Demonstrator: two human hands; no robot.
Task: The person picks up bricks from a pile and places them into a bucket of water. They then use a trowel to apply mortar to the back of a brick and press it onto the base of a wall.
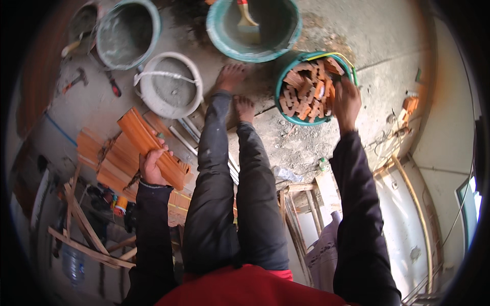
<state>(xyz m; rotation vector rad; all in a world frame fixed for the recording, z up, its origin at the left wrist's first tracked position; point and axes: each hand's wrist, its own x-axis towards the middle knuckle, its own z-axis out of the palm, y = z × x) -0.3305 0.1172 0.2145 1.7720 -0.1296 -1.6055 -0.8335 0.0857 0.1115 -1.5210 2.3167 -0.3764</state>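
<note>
At the left, my left hand (153,166) grips a long, grooved orange clay block (150,140), its fingers over the near side. That block lies tilted above other ribbed orange clay blocks (115,166). My right hand (347,104) is closed at the right rim of a green bucket (280,97). Broken brick pieces (308,92) fill this bucket, and its yellow-green handle (339,57) rises beside the hand. The right fingertips are partly hidden, so I cannot tell whether they hold the rim or a brick piece.
A green basin (217,43) with a paintbrush (248,28) stands ahead. White (196,76) and grey-green (155,30) buckets of grey mix stand left, near a hammer (76,80). Wooden pieces (84,219) lie lower left; a plastic bottle (287,174) lies right of my legs.
</note>
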